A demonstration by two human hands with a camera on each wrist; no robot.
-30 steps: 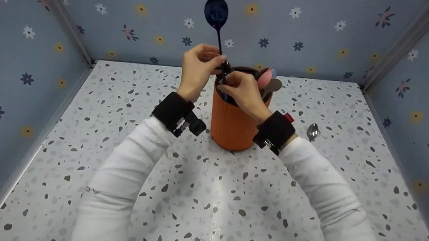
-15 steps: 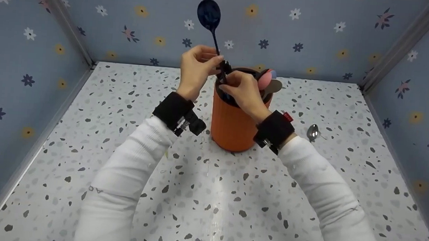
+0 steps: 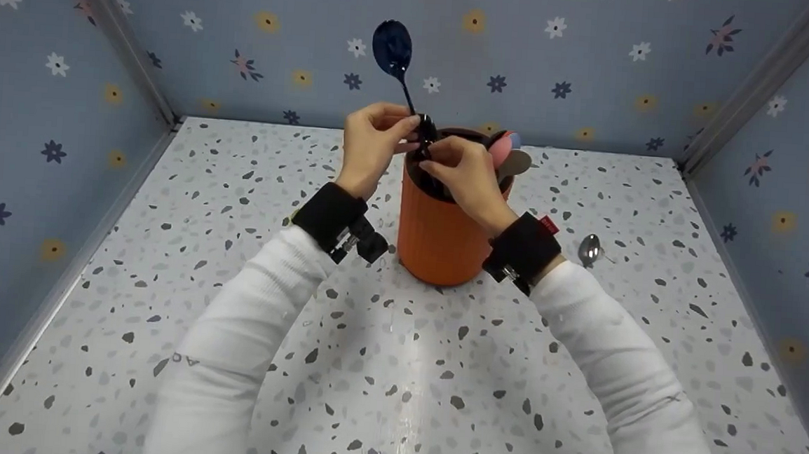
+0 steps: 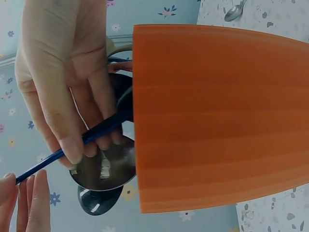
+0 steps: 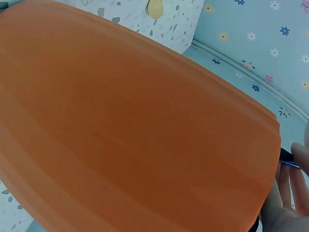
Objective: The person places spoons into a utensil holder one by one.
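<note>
With both our left hand (image 3: 373, 138) and right hand (image 3: 465, 173) pinching its handle, we have lowered the dark blue long-handled spoon (image 3: 392, 45), bowl tilted to eleven o'clock, deeper into the ribbed orange cylindrical holder (image 3: 439, 239).

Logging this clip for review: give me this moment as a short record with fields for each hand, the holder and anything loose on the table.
left hand: pinches dark blue spoon by its handle, bowl up
right hand: grip on the same handle at the holder's rim
holder: orange cylinder, upright, other utensils inside
loose: metal spoon on the table, right of the holder
</note>
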